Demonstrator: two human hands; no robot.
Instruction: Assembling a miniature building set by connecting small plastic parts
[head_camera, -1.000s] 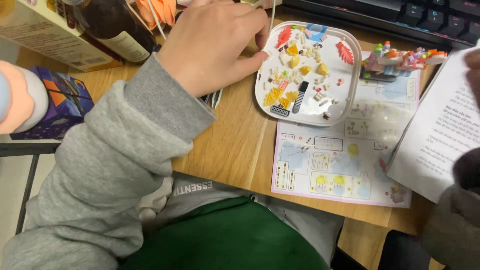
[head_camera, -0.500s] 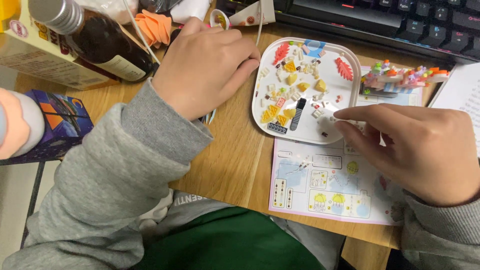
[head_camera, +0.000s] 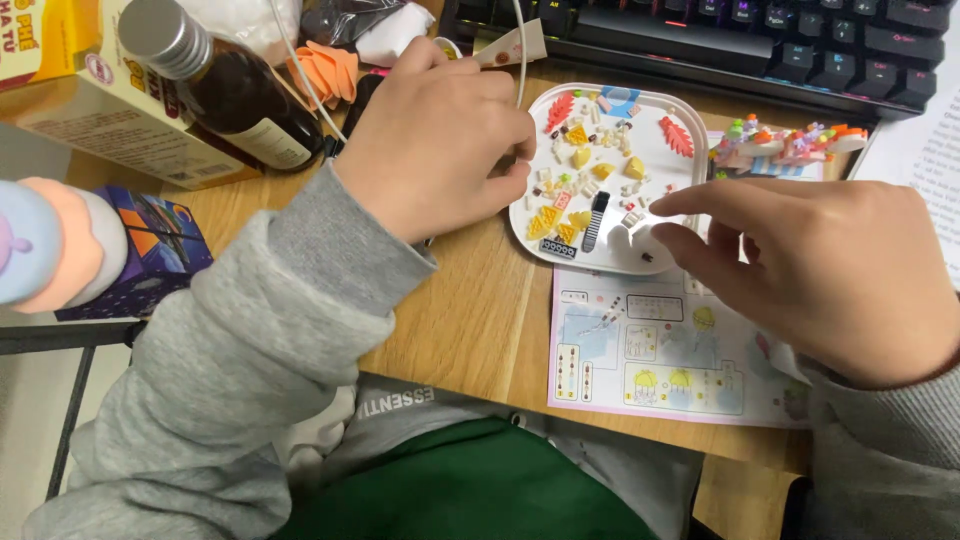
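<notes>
**Brick build underway, most pieces unplaced**

Working at a wooden desk (head_camera: 470, 320) with a small brick kit. Left hand (head_camera: 435, 140) resting at the left edge of the white tray (head_camera: 640, 262), fingers curled loosely, gripping nothing that shows; perhaps steadying the rim, though the contact is hidden behind the knuckles. Right hand (head_camera: 830, 270) reaching in over the tray's lower right corner, thumb and forefinger drawn close as if pinching a tiny piece; too small and overexposed to tell whether anything sits between them.

Lying loose in the tray: yellow bricks (head_camera: 560, 222), red leaf-shaped parts (head_camera: 676, 135), a blue part (head_camera: 620, 100), a black separator tool (head_camera: 596, 218) and many small white bits. Spread flat just below the tray, partly under the right wrist: the instruction sheet (head_camera: 650, 350).

Done so far, judging by the layout: one small multicoloured assembly (head_camera: 785, 145) sitting just right of the tray, near the keyboard (head_camera: 760, 40). Left to do: plenty, with most pieces unsorted and unjoined.

Elsewhere on the desk: a dark bottle (head_camera: 215, 85) lying on a yellow box (head_camera: 90, 110) at upper left.
</notes>
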